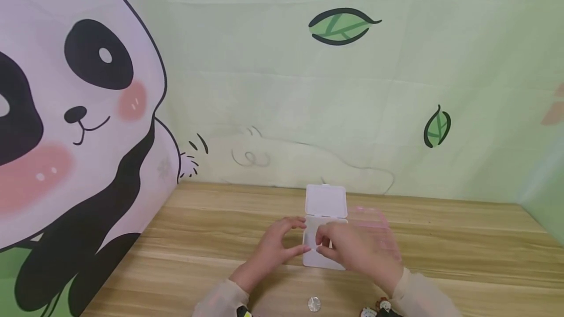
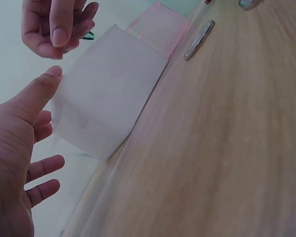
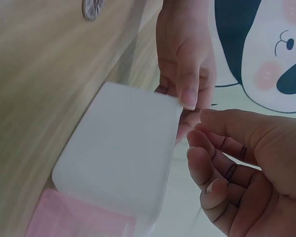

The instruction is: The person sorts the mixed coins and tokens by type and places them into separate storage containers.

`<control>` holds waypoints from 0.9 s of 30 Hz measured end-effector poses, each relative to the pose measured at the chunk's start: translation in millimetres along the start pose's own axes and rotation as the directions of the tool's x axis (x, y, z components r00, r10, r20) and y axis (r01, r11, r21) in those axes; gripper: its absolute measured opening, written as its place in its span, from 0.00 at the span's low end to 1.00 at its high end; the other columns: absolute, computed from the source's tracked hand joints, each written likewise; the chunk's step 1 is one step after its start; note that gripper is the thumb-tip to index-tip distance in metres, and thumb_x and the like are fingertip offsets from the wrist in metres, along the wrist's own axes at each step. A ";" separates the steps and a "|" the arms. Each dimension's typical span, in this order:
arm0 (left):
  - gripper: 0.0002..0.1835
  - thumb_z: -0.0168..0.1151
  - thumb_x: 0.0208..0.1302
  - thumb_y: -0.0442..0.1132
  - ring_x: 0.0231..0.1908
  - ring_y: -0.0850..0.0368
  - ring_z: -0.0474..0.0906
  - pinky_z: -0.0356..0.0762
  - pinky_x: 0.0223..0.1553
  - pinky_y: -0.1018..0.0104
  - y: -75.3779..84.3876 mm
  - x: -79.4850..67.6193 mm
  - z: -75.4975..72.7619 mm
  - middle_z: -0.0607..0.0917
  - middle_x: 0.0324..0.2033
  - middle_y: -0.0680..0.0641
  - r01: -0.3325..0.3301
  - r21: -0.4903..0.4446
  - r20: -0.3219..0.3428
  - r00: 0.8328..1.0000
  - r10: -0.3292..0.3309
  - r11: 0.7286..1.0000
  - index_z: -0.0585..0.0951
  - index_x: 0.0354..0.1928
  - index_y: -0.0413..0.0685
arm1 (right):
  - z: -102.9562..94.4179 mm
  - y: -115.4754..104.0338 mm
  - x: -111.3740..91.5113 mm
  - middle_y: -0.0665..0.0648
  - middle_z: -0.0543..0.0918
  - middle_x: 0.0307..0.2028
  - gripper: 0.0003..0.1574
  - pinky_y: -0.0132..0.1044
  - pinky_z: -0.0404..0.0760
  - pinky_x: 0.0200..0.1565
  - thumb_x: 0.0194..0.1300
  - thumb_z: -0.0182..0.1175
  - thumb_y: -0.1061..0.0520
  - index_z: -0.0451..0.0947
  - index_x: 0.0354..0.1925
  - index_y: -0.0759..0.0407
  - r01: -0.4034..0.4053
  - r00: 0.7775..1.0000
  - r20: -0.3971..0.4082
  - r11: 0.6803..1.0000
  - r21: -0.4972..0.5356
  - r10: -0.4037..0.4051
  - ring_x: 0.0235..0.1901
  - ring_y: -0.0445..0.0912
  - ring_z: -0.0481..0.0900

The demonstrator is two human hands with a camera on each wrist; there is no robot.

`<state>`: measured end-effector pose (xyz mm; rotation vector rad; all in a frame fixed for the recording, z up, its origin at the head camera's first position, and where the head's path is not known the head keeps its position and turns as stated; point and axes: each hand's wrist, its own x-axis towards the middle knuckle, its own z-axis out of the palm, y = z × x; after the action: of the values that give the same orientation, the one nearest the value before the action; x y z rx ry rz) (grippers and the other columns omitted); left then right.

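A: How's our grip?
B: Our left hand (image 1: 274, 247) is spread beside the white rectangular plastic-looking box (image 1: 315, 259); our right hand (image 1: 350, 248) bunches over it, can't tell if it's pinching anything.
A: Handling?
B: Probably light, stiff, slick. We'd hold its side walls.

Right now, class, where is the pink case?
In the head view, the pink case lies on the wooden table, just right of the open white box, partly hidden behind the right hand.

I see a big printed panda (image 1: 99, 101); right of it, green backdrop (image 1: 246, 53) with two leaf prints (image 1: 341, 27) (image 1: 437, 129), faint line drawing (image 1: 250, 159); below-right of it, wood-grain desk (image 1: 220, 224).
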<state>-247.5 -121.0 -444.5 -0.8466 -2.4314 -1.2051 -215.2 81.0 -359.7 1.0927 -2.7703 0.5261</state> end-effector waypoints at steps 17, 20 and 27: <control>0.22 0.73 0.52 0.42 0.59 0.49 0.75 0.72 0.61 0.52 2.4 -0.8 -1.7 0.81 0.56 0.47 -0.002 0.006 -0.001 1.000 0.002 1.000 0.79 0.49 0.47 | 12.8 -13.3 -20.7 0.43 0.78 0.23 0.06 0.22 0.68 0.25 0.57 0.66 0.58 0.76 0.29 0.52 0.022 1.000 0.020 0.997 0.078 -0.024 0.21 0.28 0.67; 0.22 0.72 0.52 0.43 0.59 0.49 0.75 0.71 0.62 0.52 2.1 -0.7 -1.4 0.81 0.56 0.47 0.009 0.002 0.004 1.000 -0.009 1.000 0.79 0.49 0.47 | 15.8 -15.6 -24.8 0.42 0.78 0.23 0.07 0.23 0.70 0.26 0.57 0.67 0.57 0.77 0.29 0.52 0.016 0.999 0.035 0.996 0.083 -0.019 0.23 0.29 0.69; 0.22 0.72 0.52 0.44 0.59 0.50 0.75 0.71 0.62 0.51 0.4 -0.8 -0.4 0.81 0.57 0.48 0.012 0.002 -0.001 1.000 -0.012 1.000 0.79 0.49 0.48 | 23.9 -21.9 -32.7 0.41 0.79 0.24 0.07 0.22 0.68 0.25 0.56 0.67 0.56 0.76 0.29 0.50 0.014 0.997 0.072 0.997 0.071 -0.019 0.22 0.29 0.68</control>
<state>-246.6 -121.4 -444.5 -0.8322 -2.4394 -1.2066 -175.9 78.5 -383.6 1.1721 -2.8221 0.5983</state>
